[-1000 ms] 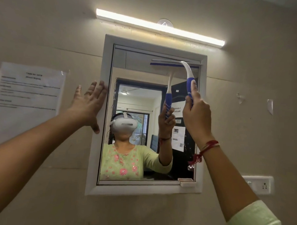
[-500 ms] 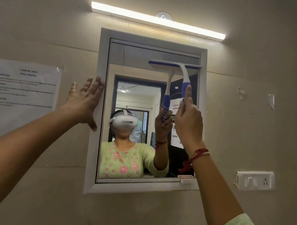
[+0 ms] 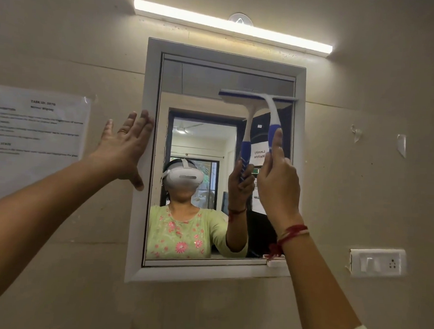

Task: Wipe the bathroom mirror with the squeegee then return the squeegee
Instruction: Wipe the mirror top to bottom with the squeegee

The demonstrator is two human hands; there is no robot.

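Squeegee is parked high on the glass, so the layout goes left to right. A printed paper notice is taped to the wall at far left. Next, the left hand is laid flat with its fingers straight, resting on the wall and the left edge of the mirror frame, with nothing held.

Then comes the mirror. The blade is pressed against its upper right part, with the long axis set level and the right end tight against the frame's inner edge. The handle drops almost straight down into the right hand, which is wrapped round the blue grip with one finger stretched up along it.

So the blade is found above the fingers, and a straight downward pull is probably what's called for. A switch plate is seen further right.
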